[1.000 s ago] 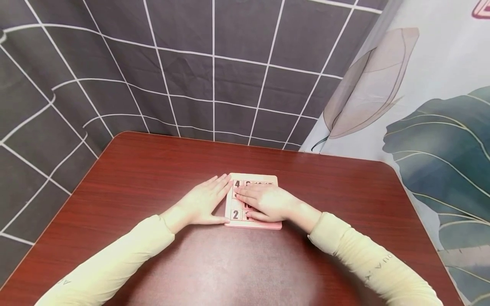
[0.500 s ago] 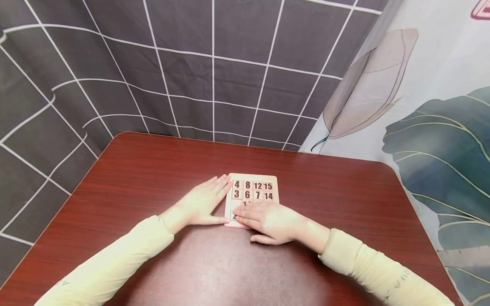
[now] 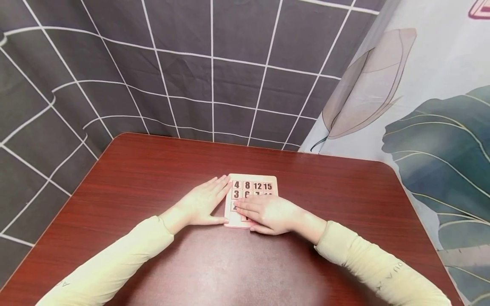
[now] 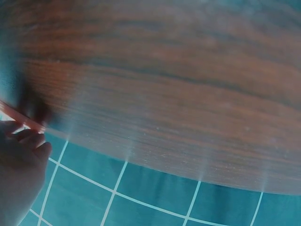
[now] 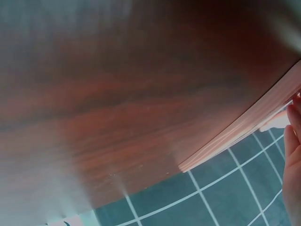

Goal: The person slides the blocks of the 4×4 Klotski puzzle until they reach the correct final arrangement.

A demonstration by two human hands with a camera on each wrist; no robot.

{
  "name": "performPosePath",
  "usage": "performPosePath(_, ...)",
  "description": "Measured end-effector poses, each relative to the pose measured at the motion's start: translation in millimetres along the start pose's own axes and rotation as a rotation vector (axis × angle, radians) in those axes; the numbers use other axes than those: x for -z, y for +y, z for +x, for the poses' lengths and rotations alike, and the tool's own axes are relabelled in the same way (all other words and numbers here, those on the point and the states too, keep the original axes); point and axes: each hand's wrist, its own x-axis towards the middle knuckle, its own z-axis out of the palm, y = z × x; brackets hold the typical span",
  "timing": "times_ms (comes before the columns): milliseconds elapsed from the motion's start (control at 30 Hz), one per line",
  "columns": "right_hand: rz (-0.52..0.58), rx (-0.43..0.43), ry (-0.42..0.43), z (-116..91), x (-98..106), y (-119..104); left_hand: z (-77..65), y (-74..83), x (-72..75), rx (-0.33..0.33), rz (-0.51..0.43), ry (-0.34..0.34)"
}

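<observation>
A sliding number puzzle (image 3: 252,177) with a pale frame lies flat on the table, 4, 8, 12 and 15 along its far row. Against its left edge rests my left hand (image 3: 200,205), fingers straight at the far corner and thumb spread to the near one. My right hand (image 3: 273,214) lies over the board from the right, fingertips on the number 2 tile (image 3: 234,206) in the left column. Below that tile the near left slot is bare. The hand hides much of the near rows. In the right wrist view, the puzzle's side (image 5: 240,129) shows beside the fingers.
The brown wood-grain table (image 3: 160,165) extends around the puzzle on all sides. Behind it hangs a dark curtain (image 3: 183,76) with a white grid. A pale curtain with leaf prints (image 3: 451,161) hangs at the right.
My right hand first slid toward the near edge, uncovering the far rows, then partly back up. The number 2 tile moved one slot away from the near left corner. My left hand stayed put.
</observation>
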Motion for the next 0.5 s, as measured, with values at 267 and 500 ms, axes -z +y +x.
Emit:
performPosePath(267,0.026,-0.04,0.012,-3.3,5.1,0.2,0.6,0.7,0.6,-0.004,0.0,-0.002)
performPosePath(500,0.024,0.0,0.026,-22.1,9.8,-9.5,0.5,0.0,0.4,0.006,-0.016,-0.002)
